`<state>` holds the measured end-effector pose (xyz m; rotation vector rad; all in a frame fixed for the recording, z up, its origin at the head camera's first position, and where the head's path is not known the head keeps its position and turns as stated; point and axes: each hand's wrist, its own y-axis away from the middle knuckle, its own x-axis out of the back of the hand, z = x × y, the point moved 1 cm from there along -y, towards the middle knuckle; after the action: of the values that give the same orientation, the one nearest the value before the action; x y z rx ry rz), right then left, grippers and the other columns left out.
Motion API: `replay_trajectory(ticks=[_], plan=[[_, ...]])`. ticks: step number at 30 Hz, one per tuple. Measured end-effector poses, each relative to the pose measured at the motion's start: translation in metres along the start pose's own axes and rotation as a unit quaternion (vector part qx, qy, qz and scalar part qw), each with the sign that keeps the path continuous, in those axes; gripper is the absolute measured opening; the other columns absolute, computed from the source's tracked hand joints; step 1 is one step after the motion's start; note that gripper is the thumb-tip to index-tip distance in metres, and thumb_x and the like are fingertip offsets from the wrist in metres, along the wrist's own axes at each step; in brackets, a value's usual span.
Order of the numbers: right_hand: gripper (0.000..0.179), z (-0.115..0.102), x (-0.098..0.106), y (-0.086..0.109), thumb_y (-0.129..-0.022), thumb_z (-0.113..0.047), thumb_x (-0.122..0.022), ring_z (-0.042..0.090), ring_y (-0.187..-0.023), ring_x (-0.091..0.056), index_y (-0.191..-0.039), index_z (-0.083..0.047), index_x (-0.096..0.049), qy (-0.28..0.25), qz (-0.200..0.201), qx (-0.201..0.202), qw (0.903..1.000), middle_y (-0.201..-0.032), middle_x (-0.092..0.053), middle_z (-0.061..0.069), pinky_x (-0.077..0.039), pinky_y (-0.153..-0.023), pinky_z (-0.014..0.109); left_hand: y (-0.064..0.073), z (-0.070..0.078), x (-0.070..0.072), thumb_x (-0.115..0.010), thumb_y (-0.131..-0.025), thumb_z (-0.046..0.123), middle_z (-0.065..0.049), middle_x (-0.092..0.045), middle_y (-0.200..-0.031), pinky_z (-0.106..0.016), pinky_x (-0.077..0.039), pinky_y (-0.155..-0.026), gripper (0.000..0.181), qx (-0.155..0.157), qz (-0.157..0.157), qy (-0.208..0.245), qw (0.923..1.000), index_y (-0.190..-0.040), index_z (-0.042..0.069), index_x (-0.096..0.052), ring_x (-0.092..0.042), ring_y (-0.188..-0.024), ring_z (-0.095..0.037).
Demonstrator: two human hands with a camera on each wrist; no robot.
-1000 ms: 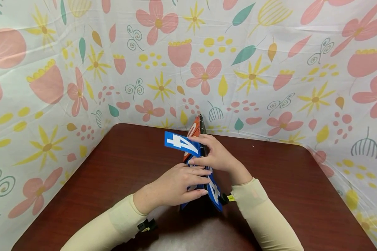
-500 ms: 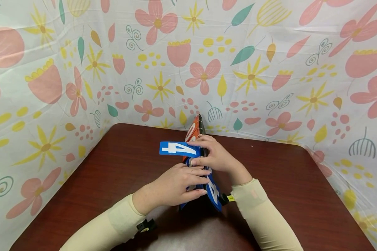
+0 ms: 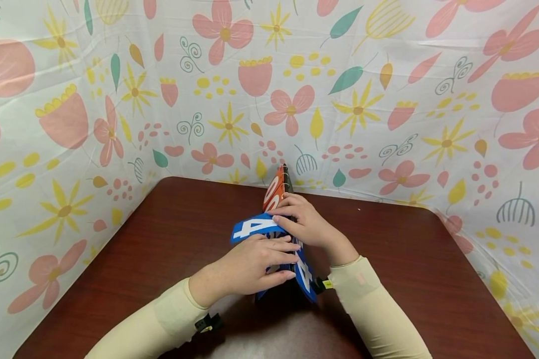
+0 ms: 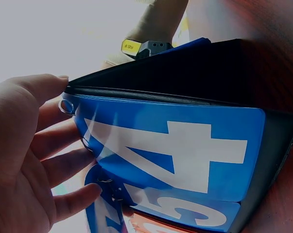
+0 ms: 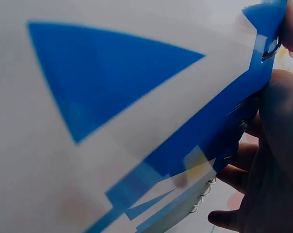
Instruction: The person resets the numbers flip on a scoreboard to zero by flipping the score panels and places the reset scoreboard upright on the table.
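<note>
A tabletop flip scoreboard (image 3: 274, 192), black-backed and ring-bound along its top ridge, stands like a tent on the table. It carries blue and orange number cards. My left hand (image 3: 249, 262) rests over the near part of the ridge, fingers nearly straight; in the left wrist view its thumb (image 4: 51, 85) touches the spine. Below hangs a blue card (image 4: 158, 160) with a white 4, beside one that looks like a 5 (image 4: 185, 208). Farther along the ridge, my right hand (image 3: 312, 219) lays its thumb on a raised blue 4 card (image 3: 251, 227) sticking out leftward. The left hand partly hides that card.
The dark reddish-brown table (image 3: 197, 209) has rounded back corners. A white curtain with a flower print (image 3: 359, 114) surrounds it at the back and sides. Black devices with yellow marks sit at both wrists, the right wrist device (image 3: 321, 284) close to the scoreboard.
The raised blue card has swung down toward the near left. My right thumb, under the card before, now lies over it. The left hand has hardly moved.
</note>
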<state>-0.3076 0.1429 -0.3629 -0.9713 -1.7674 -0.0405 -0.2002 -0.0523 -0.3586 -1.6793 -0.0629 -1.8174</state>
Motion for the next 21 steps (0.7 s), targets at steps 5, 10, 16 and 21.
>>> replay_trajectory(ticks=[5, 10, 16, 21], plan=[[0.025, -0.0040, 0.0009, 0.0006, -0.097, -0.026, -0.067, 0.039, -0.147, -0.040, -0.117, -0.016, -0.080, -0.013, -0.004, -0.020, 0.9997, -0.124, -0.068, 0.006, -0.031, -0.119, 0.064, 0.0002, 0.0007, 0.0000, -0.057, -0.105, 0.041, 0.004, -0.064, -0.145, -0.049, -0.048, -0.111, 0.037, -0.004, 0.000, -0.004, 1.0000, -0.133, 0.021, -0.071, -0.054, -0.143, -0.016], [0.019, -0.0067, 0.0009, -0.0006, -0.097, -0.024, -0.066, 0.044, -0.149, -0.038, -0.097, -0.014, -0.083, -0.008, -0.006, -0.024, 0.9997, -0.124, -0.069, 0.012, -0.028, -0.120, 0.066, 0.0008, 0.0008, -0.0002, -0.059, -0.104, 0.040, 0.004, -0.066, -0.143, -0.049, -0.049, -0.110, 0.036, -0.013, 0.013, -0.018, 0.9997, -0.131, 0.020, -0.072, -0.054, -0.143, -0.016], [0.036, -0.0053, -0.0008, -0.0023, -0.102, -0.017, -0.054, 0.045, -0.146, -0.041, -0.076, -0.016, -0.078, 0.015, -0.009, -0.006, 0.9998, -0.124, -0.069, 0.016, -0.025, -0.122, 0.065, 0.0012, 0.0018, 0.0008, -0.060, -0.103, 0.040, 0.006, -0.067, -0.141, -0.045, -0.050, -0.108, 0.036, -0.014, 0.023, -0.029, 0.9992, -0.132, 0.021, -0.072, -0.054, -0.142, -0.013], [0.031, -0.0029, 0.0025, 0.0004, -0.107, -0.024, -0.054, 0.039, -0.146, -0.042, -0.096, -0.011, -0.080, -0.046, -0.004, -0.029, 0.9985, -0.137, -0.064, 0.015, -0.031, -0.120, 0.063, 0.0010, 0.0021, 0.0009, -0.061, -0.103, 0.039, 0.003, -0.067, -0.141, -0.047, -0.049, -0.109, 0.037, -0.015, 0.021, -0.023, 0.9994, -0.132, 0.020, -0.072, -0.055, -0.142, -0.016]])
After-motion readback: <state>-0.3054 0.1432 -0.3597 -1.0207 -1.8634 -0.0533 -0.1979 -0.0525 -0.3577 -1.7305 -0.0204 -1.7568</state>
